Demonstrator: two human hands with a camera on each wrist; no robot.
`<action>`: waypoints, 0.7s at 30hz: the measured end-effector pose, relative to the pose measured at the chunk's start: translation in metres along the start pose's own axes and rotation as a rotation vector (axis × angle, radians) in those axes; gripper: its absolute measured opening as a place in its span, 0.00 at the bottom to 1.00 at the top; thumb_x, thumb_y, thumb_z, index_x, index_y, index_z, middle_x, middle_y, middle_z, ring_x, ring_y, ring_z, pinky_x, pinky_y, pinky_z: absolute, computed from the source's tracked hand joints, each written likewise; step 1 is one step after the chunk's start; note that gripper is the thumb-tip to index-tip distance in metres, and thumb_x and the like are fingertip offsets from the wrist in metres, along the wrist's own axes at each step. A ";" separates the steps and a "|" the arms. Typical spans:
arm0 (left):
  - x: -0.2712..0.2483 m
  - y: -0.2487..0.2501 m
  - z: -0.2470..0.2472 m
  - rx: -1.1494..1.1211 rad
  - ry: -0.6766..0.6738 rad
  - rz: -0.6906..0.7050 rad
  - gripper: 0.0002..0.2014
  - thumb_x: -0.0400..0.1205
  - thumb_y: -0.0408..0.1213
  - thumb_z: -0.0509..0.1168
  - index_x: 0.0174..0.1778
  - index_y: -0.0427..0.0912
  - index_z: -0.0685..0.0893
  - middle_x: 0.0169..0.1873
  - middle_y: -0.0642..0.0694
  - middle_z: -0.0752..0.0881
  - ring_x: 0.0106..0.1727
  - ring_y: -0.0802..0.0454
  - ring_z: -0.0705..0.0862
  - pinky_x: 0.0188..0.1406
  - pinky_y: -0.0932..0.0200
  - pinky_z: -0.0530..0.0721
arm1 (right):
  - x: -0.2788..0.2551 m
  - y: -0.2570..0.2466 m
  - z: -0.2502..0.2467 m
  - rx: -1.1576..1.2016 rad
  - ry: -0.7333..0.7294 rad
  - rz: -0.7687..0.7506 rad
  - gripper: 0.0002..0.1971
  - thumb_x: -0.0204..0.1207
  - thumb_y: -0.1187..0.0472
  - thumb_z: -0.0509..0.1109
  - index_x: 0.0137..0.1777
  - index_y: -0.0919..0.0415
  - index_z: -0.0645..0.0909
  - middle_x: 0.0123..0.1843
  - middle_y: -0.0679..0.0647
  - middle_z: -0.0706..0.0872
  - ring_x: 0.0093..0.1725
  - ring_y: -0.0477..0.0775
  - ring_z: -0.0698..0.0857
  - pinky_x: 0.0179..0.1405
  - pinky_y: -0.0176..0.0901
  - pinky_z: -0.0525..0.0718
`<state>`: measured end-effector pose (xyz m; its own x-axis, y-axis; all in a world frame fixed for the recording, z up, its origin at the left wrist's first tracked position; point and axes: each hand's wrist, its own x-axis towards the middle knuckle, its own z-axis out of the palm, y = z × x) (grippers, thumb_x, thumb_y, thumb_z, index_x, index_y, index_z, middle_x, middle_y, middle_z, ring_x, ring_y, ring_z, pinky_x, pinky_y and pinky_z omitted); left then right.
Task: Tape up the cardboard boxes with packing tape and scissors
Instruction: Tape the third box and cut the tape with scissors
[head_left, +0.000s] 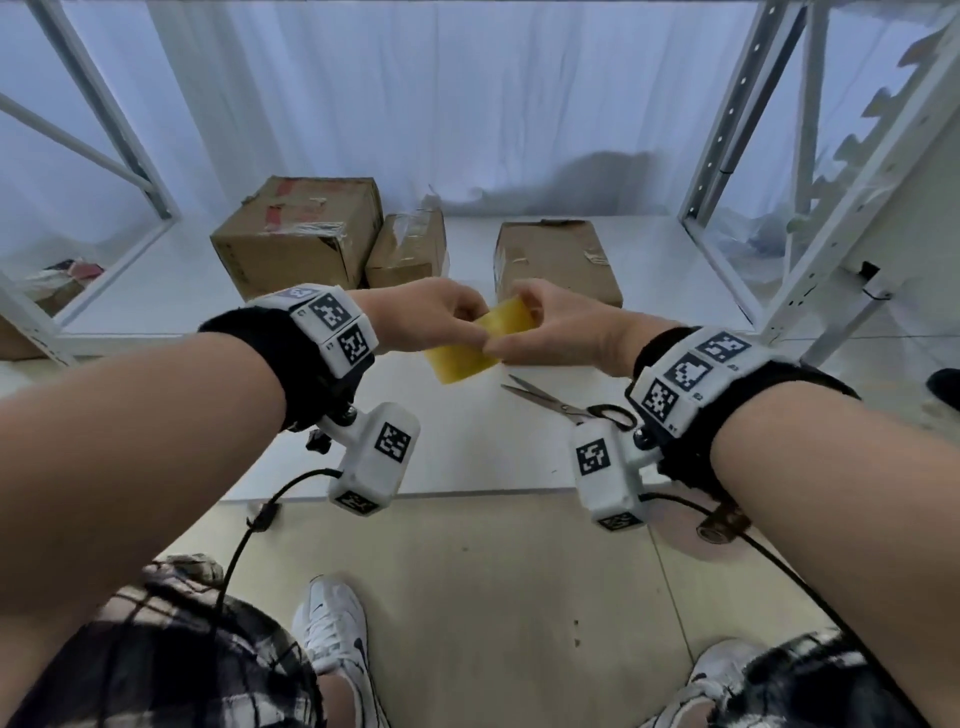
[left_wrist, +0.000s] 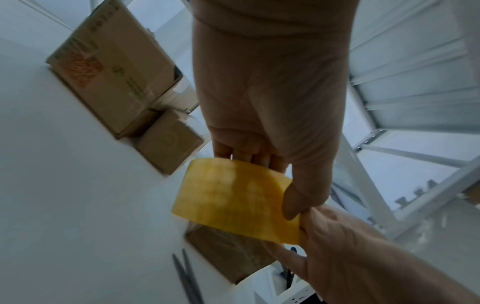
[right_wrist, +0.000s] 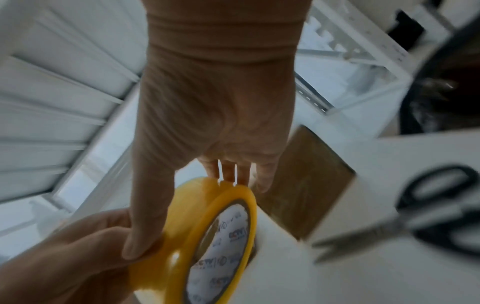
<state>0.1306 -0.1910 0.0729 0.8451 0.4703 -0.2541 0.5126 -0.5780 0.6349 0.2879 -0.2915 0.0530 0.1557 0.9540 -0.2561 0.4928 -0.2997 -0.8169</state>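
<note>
A yellow roll of packing tape (head_left: 475, 343) is held up between both hands above the white table (head_left: 467, 452). My left hand (head_left: 441, 317) grips the roll (left_wrist: 233, 199) from the left, thumb on its outer face. My right hand (head_left: 550, 325) grips the roll (right_wrist: 207, 232) from the right, thumb pressed on its yellow band and fingers over the rim. Scissors (head_left: 566, 402) with black handles lie shut on the table under my right wrist, also seen as scissors (right_wrist: 415, 218). Three cardboard boxes stand behind: a large box (head_left: 296, 234), a small box (head_left: 408, 249) and a flat box (head_left: 556, 260).
White metal shelf frames stand at the left (head_left: 104, 156) and right (head_left: 810, 171) of the table. A white curtain (head_left: 441, 93) hangs behind the boxes. My legs and white shoes (head_left: 332, 629) are on the tiled floor below the table's front edge. Black cables hang from the wrist cameras.
</note>
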 end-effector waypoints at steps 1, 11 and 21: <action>-0.002 0.004 -0.004 -0.017 0.013 0.016 0.10 0.82 0.42 0.67 0.55 0.42 0.83 0.47 0.44 0.84 0.47 0.50 0.80 0.49 0.54 0.77 | -0.002 -0.006 -0.008 -0.054 -0.005 -0.013 0.51 0.66 0.50 0.82 0.83 0.57 0.54 0.72 0.52 0.71 0.69 0.53 0.75 0.72 0.47 0.75; 0.004 -0.003 -0.005 -0.147 0.128 -0.038 0.13 0.81 0.43 0.68 0.57 0.40 0.85 0.49 0.42 0.85 0.49 0.47 0.81 0.49 0.52 0.78 | 0.005 -0.003 -0.006 -0.026 0.150 -0.134 0.38 0.65 0.57 0.83 0.74 0.64 0.72 0.61 0.55 0.84 0.59 0.50 0.84 0.64 0.45 0.83; 0.007 -0.003 -0.003 -0.198 0.141 -0.117 0.15 0.81 0.46 0.67 0.57 0.39 0.84 0.51 0.43 0.84 0.51 0.48 0.80 0.48 0.54 0.76 | 0.011 -0.010 0.003 -0.124 0.216 -0.193 0.27 0.68 0.60 0.80 0.67 0.65 0.79 0.59 0.58 0.85 0.59 0.56 0.84 0.64 0.54 0.83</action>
<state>0.1347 -0.1843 0.0712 0.7451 0.6228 -0.2386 0.5541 -0.3789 0.7412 0.2817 -0.2783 0.0567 0.2204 0.9751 0.0241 0.6292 -0.1232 -0.7674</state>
